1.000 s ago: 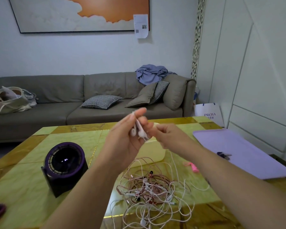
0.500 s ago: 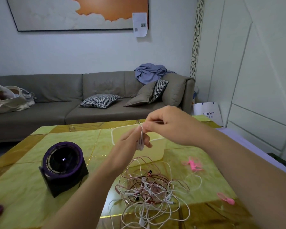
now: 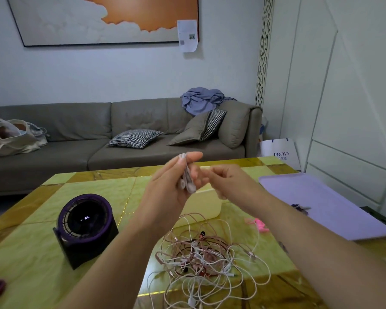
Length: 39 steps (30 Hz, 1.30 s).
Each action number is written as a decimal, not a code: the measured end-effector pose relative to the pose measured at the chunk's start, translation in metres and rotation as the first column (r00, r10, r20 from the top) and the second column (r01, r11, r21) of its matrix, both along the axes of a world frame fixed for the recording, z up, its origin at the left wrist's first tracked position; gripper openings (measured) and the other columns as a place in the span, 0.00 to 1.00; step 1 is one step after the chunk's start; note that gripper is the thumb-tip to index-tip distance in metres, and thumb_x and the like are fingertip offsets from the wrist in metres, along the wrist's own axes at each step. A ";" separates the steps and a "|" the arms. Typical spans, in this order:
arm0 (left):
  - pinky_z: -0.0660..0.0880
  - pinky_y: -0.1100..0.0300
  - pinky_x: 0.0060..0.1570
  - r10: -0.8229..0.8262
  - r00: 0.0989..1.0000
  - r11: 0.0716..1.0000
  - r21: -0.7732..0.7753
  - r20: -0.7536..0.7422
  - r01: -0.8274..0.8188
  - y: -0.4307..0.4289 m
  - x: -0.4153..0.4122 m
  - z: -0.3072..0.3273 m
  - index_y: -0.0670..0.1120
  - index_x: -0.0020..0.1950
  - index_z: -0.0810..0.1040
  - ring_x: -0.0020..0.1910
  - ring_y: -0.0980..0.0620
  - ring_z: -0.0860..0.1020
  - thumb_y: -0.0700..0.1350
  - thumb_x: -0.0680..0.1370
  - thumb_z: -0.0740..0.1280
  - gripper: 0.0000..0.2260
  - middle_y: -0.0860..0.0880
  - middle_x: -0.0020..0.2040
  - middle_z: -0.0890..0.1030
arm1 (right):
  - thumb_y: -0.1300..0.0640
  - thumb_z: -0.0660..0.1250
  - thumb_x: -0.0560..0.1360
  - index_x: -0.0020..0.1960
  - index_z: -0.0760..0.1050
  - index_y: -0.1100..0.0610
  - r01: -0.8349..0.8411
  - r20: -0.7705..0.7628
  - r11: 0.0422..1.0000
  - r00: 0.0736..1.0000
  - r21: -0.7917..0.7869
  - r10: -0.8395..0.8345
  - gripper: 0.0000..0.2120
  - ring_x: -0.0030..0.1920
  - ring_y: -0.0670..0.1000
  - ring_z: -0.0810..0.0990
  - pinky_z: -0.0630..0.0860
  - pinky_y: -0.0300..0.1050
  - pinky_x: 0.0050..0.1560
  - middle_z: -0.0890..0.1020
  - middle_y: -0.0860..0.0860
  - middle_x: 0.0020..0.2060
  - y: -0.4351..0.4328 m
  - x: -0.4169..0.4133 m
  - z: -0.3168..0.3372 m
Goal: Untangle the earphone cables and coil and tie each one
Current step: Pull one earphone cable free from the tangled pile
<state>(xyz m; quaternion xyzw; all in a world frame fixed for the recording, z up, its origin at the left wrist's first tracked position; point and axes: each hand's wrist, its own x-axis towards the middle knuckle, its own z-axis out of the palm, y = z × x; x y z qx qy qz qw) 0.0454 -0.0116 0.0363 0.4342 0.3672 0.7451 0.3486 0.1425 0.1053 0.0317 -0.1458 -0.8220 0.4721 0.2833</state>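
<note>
A grey sofa [image 3: 76, 152] runs along the far wall, with a yellow-green table [image 3: 31, 253] in front of it. A purple mat [image 3: 332, 204] lies on the table's right side and a dark purple fan [image 3: 85, 226] stands on its left. Near the front edge, between the two forearms, lies a tangle [image 3: 205, 262] of white and pinkish earphone cables, loose loops spilling toward the viewer. Just behind it sits a cream box [image 3: 205, 206], partly hidden by the hands. Both hands are raised above the table, over the box. The left hand [image 3: 172, 188] stands upright and grips a small white coil [image 3: 186, 177] of earphone cable between thumb and fingers, the earbuds hanging at its lower end. The right hand [image 3: 227, 181] is just beside it, fingers curled tight, fingertips close to the coil; whether they pinch a strand is not clear, as the spot is blurred. A pink clip [image 3: 257, 224] lies on the table between the tangle and the mat, beside the right forearm.
</note>
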 end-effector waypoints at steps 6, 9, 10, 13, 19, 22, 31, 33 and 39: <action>0.76 0.56 0.55 0.136 0.982 0.991 -0.039 0.130 -0.132 0.004 -0.022 -0.005 0.42 0.60 0.75 0.44 0.52 0.81 0.42 0.83 0.51 0.14 0.50 0.39 0.82 | 0.51 0.60 0.80 0.55 0.81 0.52 -0.164 0.392 0.918 0.920 0.360 0.010 0.12 0.37 0.47 0.77 0.73 0.41 0.40 0.82 0.49 0.40 -0.018 0.006 -0.006; 0.75 0.57 0.54 0.159 0.982 0.984 -0.091 0.098 -0.151 0.004 -0.026 -0.011 0.43 0.62 0.74 0.49 0.53 0.83 0.42 0.83 0.51 0.14 0.49 0.44 0.85 | 0.51 0.60 0.80 0.54 0.81 0.54 -0.239 0.464 0.855 0.886 0.460 -0.001 0.12 0.32 0.36 0.72 0.66 0.30 0.33 0.74 0.43 0.30 -0.027 0.011 0.011; 0.75 0.58 0.53 0.157 0.984 0.984 -0.099 0.089 -0.148 0.005 -0.026 -0.012 0.43 0.61 0.74 0.50 0.53 0.82 0.42 0.83 0.50 0.14 0.49 0.46 0.85 | 0.51 0.61 0.79 0.52 0.81 0.54 -0.237 0.449 0.842 0.893 0.485 -0.008 0.12 0.30 0.36 0.71 0.65 0.31 0.31 0.72 0.43 0.27 -0.028 0.012 0.018; 0.76 0.60 0.50 0.129 0.988 0.986 -0.118 0.080 -0.119 0.006 -0.023 -0.014 0.45 0.60 0.74 0.53 0.54 0.81 0.39 0.83 0.51 0.13 0.49 0.49 0.85 | 0.51 0.62 0.78 0.47 0.82 0.53 -0.199 0.380 0.828 0.925 0.524 -0.018 0.11 0.28 0.39 0.69 0.63 0.34 0.30 0.69 0.45 0.24 -0.029 0.017 0.036; 0.75 0.67 0.43 0.086 0.980 0.967 -0.224 -0.180 -0.126 0.008 -0.019 -0.020 0.38 0.63 0.73 0.44 0.57 0.80 0.31 0.80 0.53 0.15 0.52 0.41 0.82 | 0.52 0.63 0.78 0.39 0.81 0.53 -0.120 0.221 0.823 0.975 0.556 -0.007 0.12 0.26 0.43 0.67 0.63 0.36 0.29 0.73 0.47 0.26 -0.025 0.016 0.058; 0.74 0.63 0.49 0.014 0.970 0.957 -0.279 -0.242 -0.084 0.004 -0.011 -0.019 0.42 0.58 0.75 0.49 0.53 0.81 0.32 0.80 0.52 0.15 0.51 0.42 0.84 | 0.50 0.64 0.77 0.38 0.81 0.53 -0.044 0.149 0.840 0.988 0.541 -0.044 0.13 0.25 0.42 0.68 0.62 0.35 0.28 0.75 0.47 0.25 -0.015 0.010 0.061; 0.73 0.47 0.61 -0.090 0.970 0.940 -0.340 -0.224 0.009 -0.002 -0.003 -0.007 0.44 0.55 0.78 0.50 0.45 0.82 0.42 0.83 0.51 0.16 0.43 0.46 0.84 | 0.50 0.66 0.76 0.36 0.79 0.52 0.016 0.014 0.918 1.000 0.397 -0.023 0.12 0.26 0.42 0.67 0.63 0.32 0.30 0.70 0.44 0.23 0.001 0.004 0.052; 0.74 0.49 0.60 -0.105 0.975 0.940 -0.339 -0.198 0.032 -0.001 -0.005 -0.007 0.44 0.57 0.77 0.51 0.46 0.82 0.43 0.82 0.51 0.15 0.42 0.49 0.84 | 0.50 0.66 0.76 0.37 0.80 0.53 0.037 -0.017 0.922 0.999 0.384 -0.033 0.12 0.27 0.41 0.69 0.66 0.33 0.32 0.75 0.47 0.25 0.004 0.004 0.052; 0.72 0.51 0.60 -0.155 0.931 0.943 -0.331 -0.331 0.040 0.001 -0.006 -0.008 0.45 0.55 0.78 0.47 0.48 0.80 0.51 0.77 0.55 0.16 0.48 0.42 0.84 | 0.48 0.68 0.75 0.37 0.81 0.54 0.040 -0.045 0.952 0.999 0.304 -0.027 0.12 0.30 0.42 0.71 0.70 0.36 0.36 0.77 0.54 0.28 0.007 0.000 0.051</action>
